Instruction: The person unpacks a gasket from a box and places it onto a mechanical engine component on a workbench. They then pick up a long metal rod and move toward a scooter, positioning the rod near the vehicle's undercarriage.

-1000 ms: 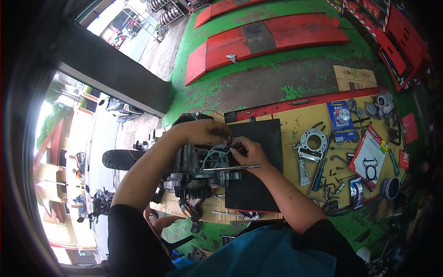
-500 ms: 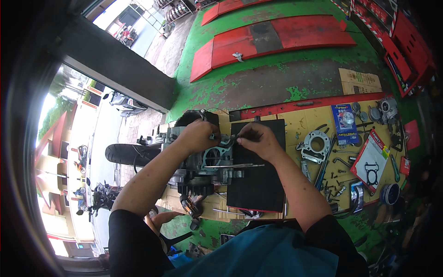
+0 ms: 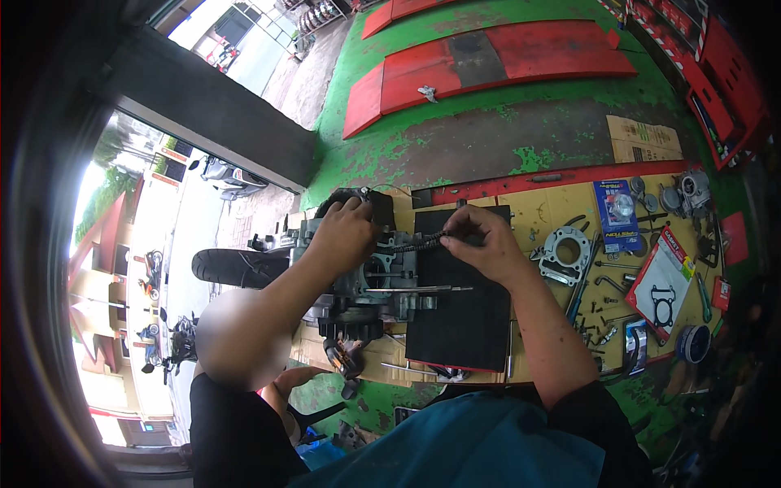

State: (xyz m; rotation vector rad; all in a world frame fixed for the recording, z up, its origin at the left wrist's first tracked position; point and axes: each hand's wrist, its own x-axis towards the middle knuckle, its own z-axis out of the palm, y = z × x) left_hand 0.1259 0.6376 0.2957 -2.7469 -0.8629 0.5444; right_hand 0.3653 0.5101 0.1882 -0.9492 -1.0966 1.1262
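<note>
While a dark chain is pinched between the thumb and forefinger of the right hand, the left hand is held knuckles up with its fingers curled over the engine; whether anything is gripped by it cannot be told, since the fingertips are hidden. The chain is stretched from the engine's opening, near the left hand, out to the right of the engine above a black mat. Its long axis is laid roughly sideways, its held end pointed away from the engine and slightly toward the far side; long metal studs are aligned much the same way, on the engine's nearer side.

The work is judged to be partway: a blue-green gasket is seen at the opening and the chain is drawn out, but no cylinder is fitted over the studs. A cylinder is laid on cardboard, well to the engine's right; farther right, a gasket pack is placed.
</note>
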